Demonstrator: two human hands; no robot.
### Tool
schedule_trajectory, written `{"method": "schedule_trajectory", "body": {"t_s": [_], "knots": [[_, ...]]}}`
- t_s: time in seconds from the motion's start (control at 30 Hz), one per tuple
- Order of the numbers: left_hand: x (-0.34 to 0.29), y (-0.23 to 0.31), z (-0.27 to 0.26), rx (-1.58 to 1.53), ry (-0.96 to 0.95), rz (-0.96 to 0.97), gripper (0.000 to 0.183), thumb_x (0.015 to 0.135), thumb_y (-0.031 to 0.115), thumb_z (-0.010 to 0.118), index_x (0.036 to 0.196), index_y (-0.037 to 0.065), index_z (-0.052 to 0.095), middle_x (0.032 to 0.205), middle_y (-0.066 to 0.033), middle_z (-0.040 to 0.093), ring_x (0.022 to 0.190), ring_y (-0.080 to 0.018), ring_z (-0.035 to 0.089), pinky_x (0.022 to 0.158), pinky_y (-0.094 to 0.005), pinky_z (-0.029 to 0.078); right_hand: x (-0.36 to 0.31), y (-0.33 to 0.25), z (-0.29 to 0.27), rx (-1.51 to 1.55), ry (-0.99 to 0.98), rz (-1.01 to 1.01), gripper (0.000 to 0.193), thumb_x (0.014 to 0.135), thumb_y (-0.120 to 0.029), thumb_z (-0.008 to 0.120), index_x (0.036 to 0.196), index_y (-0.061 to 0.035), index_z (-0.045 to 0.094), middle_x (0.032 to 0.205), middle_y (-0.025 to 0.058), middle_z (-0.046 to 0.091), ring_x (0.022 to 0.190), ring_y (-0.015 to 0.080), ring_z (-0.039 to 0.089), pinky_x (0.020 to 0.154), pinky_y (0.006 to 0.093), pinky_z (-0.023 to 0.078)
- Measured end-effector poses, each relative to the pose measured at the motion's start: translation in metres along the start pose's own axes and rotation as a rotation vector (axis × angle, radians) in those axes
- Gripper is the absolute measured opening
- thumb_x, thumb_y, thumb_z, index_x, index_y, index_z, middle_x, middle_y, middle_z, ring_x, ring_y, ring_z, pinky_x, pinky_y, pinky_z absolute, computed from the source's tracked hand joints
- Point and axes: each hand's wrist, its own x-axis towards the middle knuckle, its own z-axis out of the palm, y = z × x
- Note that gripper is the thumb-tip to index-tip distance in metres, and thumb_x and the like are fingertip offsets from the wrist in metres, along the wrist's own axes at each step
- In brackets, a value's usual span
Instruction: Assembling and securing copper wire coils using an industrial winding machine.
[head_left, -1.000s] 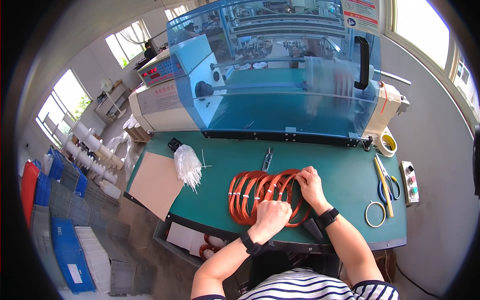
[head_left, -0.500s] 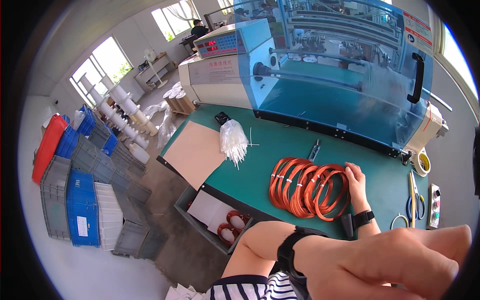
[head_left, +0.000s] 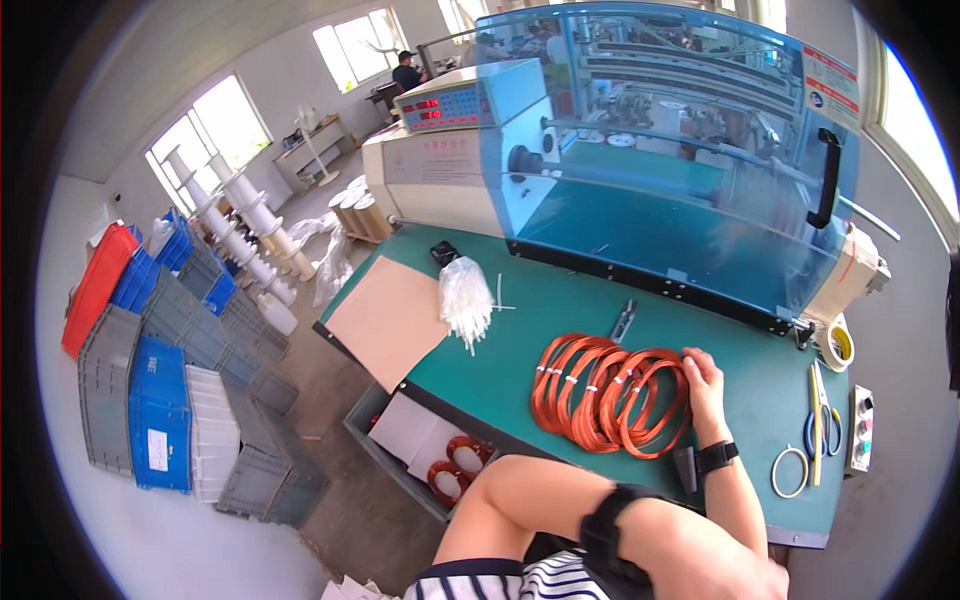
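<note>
Several orange-red copper wire coils [head_left: 590, 437] lie overlapped in a row on the green tabletop [head_left: 440, 375], each bound with small white ties. At the right end of the row, my right hand [head_left: 705, 385] has its fingers bent against the rim of the last coil. A dark watch is on that wrist. My left arm bends at the elbow and crosses in front of me to the right, with a black band round it. My left hand [head_left: 740, 575] is at the lower edge, close to the camera, its fingers out of sight. A small metal tool [head_left: 624, 322] lies behind the coils.
A winding machine [head_left: 660, 215] with a blue clear cover stands behind. Left lie a bag of white strips [head_left: 466, 300] and brown cardboard [head_left: 385, 325]. Scissors [head_left: 822, 425], a ring [head_left: 790, 472], tape [head_left: 838, 345] and a button box [head_left: 860, 430] sit right. A grey crate [head_left: 365, 425] holds coils.
My left hand has dropped down and to the left, mostly leaving the picture. My right hand stays at the coils. The whole view has tilted slightly.
</note>
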Motion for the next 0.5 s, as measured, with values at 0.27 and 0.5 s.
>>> {"method": "schedule_trajectory", "body": {"t_s": [0.27,0.5], "knots": [[-0.025,0.065,-0.031,-0.367,0.33,0.847,0.024,0.096,0.019,0.05,0.093,0.0,0.063,0.076,-0.012,0.063,0.049,-0.0111,0.047,0.043,-0.0242,0.034,0.004,0.009,0.009,-0.06,0.015,-0.098,0.022,0.085,-0.014,0.06,0.101,0.0014,0.064,0.107,0.0133,0.061,0.096,0.0241,0.06,0.084,0.0311,0.047],[-0.038,0.105,-0.029,-0.409,0.298,0.52,0.021,0.094,0.017,0.049,0.091,0.003,0.064,0.073,-0.0092,0.06,0.049,-0.011,0.046,0.043,-0.0242,0.03,0.005,0.001,0.001,0.148,0.014,0.104,0.03,0.088,-0.016,0.06,0.112,0.0026,0.061,0.119,0.0112,0.054,0.103,0.0205,0.058,0.089,0.0281,0.045]]}}
